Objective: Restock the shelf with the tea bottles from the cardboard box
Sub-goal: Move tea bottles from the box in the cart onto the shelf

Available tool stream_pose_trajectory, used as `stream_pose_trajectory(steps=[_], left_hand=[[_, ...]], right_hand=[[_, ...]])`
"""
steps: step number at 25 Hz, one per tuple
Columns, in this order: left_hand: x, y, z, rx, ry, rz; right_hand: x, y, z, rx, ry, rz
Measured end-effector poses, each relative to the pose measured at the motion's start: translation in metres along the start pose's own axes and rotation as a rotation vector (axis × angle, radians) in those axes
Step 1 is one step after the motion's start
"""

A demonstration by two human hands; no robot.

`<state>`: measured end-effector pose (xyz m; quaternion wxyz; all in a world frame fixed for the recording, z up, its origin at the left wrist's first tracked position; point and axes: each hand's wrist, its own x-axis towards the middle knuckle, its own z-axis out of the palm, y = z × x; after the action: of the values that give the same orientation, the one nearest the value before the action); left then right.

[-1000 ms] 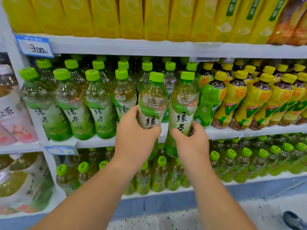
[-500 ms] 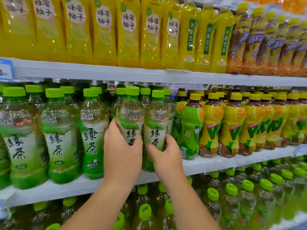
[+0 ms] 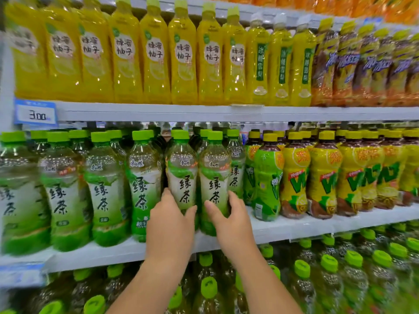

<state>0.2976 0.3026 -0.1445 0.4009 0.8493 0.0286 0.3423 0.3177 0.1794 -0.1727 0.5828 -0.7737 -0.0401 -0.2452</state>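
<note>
Left hand (image 3: 169, 225) and right hand (image 3: 231, 223) grip clear plastic tea bottles (image 3: 214, 168).

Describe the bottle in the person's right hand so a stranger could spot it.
On the middle shelf, green-capped tea bottles fill the left half. Near that row's right end, the left hand and right hand each grip a front bottle low down. Yours is the right hand's bottle, nearer the yellow-capped drinks.
</note>
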Motion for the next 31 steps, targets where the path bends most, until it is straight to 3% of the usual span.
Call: stream_pose_trajectory(steps=[12, 22, 31], left_hand=[[-0.006, 0.005, -0.026, 0.346, -0.011, 0.166], [0.005, -0.005, -0.029, 0.470, -0.049, 0.235], [-0.003, -0.006, -0.029, 0.647, 0.040, 0.283]], right_hand=[[-0.006, -0.015, 0.000, 0.010, -0.116, 0.022], [-0.005, -0.006, -0.001, 0.023, -0.046, 0.022], [-0.004, -0.006, -0.001, 0.054, -0.070, 0.027]])
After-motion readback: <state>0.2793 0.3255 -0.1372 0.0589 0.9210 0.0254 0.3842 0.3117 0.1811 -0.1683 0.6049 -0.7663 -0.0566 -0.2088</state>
